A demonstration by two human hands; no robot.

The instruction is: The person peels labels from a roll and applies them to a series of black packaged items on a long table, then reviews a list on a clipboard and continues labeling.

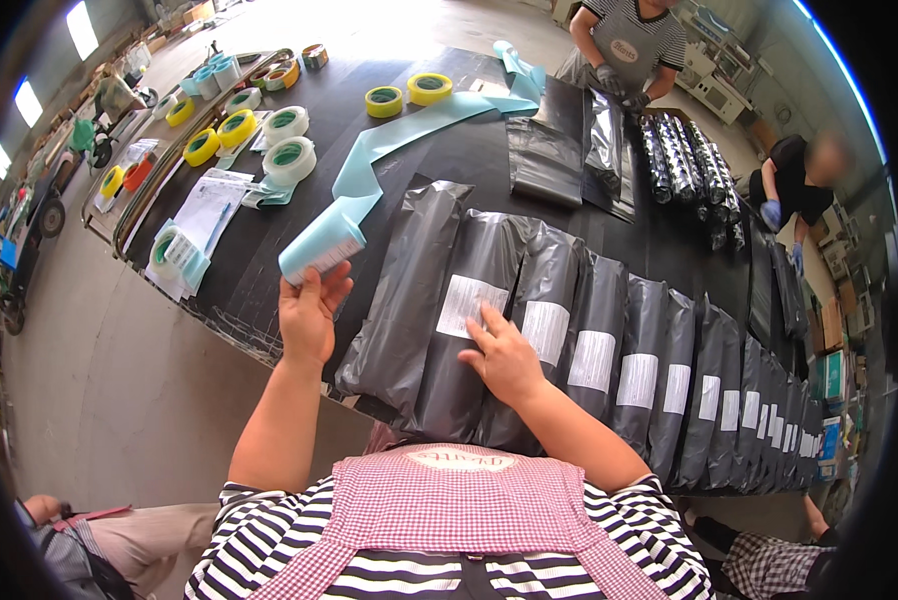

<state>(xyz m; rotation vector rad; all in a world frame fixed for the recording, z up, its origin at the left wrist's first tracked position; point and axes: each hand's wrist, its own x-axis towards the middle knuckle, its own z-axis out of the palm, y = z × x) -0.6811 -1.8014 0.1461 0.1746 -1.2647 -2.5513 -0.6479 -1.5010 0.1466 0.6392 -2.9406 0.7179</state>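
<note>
The blue label roll (319,250) is held in your left hand (311,310) by the near-left edge of the bench (269,215); a snag in its strip (409,138), trailing toward the far edge, could twist it. Your right hand (509,362), fingers spread, touches a label (457,305) on a dark parcel (451,385), where uneven pressure could cause creasing.

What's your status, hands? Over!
Left hand: holding light-blue label roll, strip unwound across tabletop. Right hand: at printed white label, second black plastic package from left. Other packages packed close either side.

I'm watching a pale-blue roll (319,250) trailing its unwound strip (361,165). A white-labelled black package (461,362) is lying on the desk (459,160).
</note>
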